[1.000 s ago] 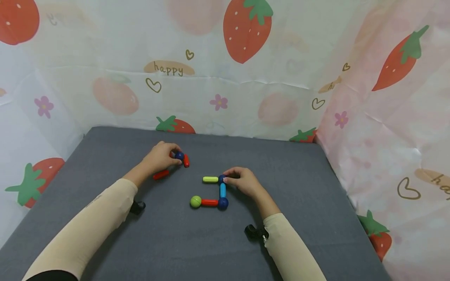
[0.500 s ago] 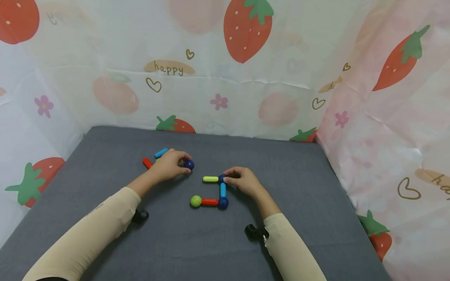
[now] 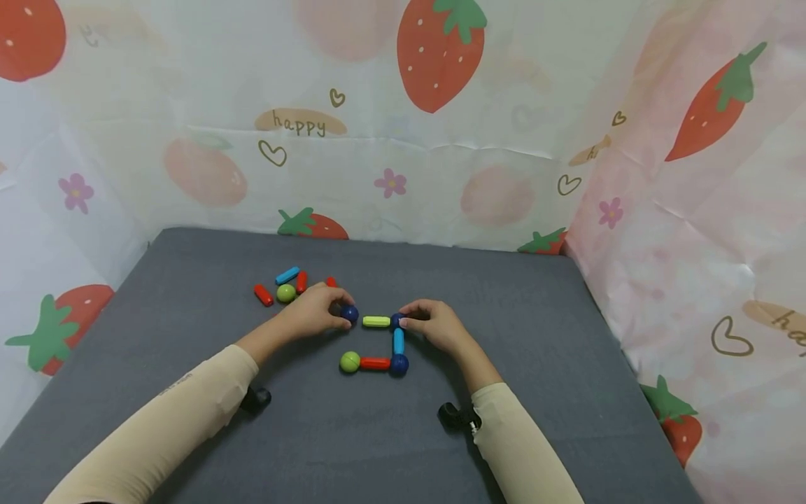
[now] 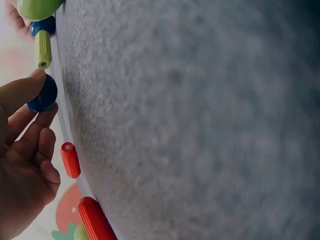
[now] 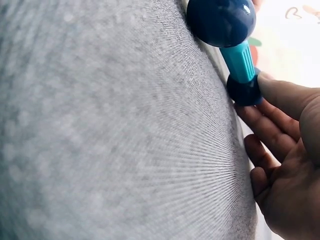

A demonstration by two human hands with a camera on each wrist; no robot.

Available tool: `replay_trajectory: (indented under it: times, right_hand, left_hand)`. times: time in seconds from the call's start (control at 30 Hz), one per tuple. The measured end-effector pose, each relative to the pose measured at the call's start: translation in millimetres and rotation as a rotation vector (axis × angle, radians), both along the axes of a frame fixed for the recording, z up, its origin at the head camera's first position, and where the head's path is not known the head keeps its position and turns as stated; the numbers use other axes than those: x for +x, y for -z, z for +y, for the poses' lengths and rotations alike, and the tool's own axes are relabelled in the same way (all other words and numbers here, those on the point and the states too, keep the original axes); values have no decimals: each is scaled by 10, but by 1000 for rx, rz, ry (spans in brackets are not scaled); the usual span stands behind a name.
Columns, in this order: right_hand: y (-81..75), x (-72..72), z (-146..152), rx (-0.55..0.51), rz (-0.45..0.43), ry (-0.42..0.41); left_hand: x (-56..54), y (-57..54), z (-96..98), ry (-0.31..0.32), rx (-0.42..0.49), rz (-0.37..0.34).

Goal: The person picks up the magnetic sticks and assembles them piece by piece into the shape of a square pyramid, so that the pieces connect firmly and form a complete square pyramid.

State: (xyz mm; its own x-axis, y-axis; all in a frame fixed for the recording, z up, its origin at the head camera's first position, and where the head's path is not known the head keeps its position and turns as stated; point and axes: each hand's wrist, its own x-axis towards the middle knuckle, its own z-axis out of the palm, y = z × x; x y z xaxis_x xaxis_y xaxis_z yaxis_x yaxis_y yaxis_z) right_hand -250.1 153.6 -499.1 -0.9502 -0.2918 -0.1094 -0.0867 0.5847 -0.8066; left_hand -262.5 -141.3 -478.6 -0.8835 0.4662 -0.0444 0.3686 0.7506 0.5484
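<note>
My left hand (image 3: 315,311) pinches a dark blue ball (image 3: 349,313) between thumb and fingers. That ball is just left of the free end of a yellow-green rod (image 3: 376,322), with a small gap between them. The rod's other end meets a second blue ball (image 3: 397,320), which my right hand (image 3: 437,323) pinches. From there a light blue rod (image 3: 399,341) runs toward me to a third blue ball (image 3: 399,365). A red rod (image 3: 375,364) links that ball to a green ball (image 3: 350,362). In the right wrist view, thumb and fingers hold the blue ball (image 5: 245,92).
Behind my left hand lie loose pieces: a blue rod (image 3: 287,275), a green ball (image 3: 286,293) and several red rods, one at the left (image 3: 263,295). Grey cloth (image 3: 504,315) covers the table. A strawberry-print curtain (image 3: 390,126) stands behind it.
My left hand has carried its blue ball rightward and toward me, away from the loose pieces, up to the yellow-green rod. My right hand has stayed put on its ball.
</note>
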Motion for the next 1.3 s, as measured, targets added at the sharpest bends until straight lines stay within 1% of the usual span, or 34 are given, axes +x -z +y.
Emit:
replay_trajectory:
  times: [0.13,0.23,0.37,0.57,0.7,0.8,1.07,1.3]
  right_hand:
    - [-1,1,-1,-7,1,4]
    - [7,3,-3,-7,2,2]
    - [19,1,-5,-7,0,-4]
    - [5,-6,3,-8,-1,-4]
    - [1,-15,1,-7,9,0]
    - [2,-11,-6,-6,6,-1]
    - [20,-25,-5,-15,4,4]
    - [31,-13,4,-18,-4,-2]
  left_hand:
    - [3,-1,27,18,9,-21]
    - [-3,22,47,34,11,-44]
    - [-10,47,71,32,7,-75]
    - [-28,28,97,21,12,-99]
    - [-44,0,97,22,9,-95]
    - [-51,-1,86,25,0,-91]
    - [-27,-11,89,25,2,-91]
    - [-18,22,63,42,5,-80]
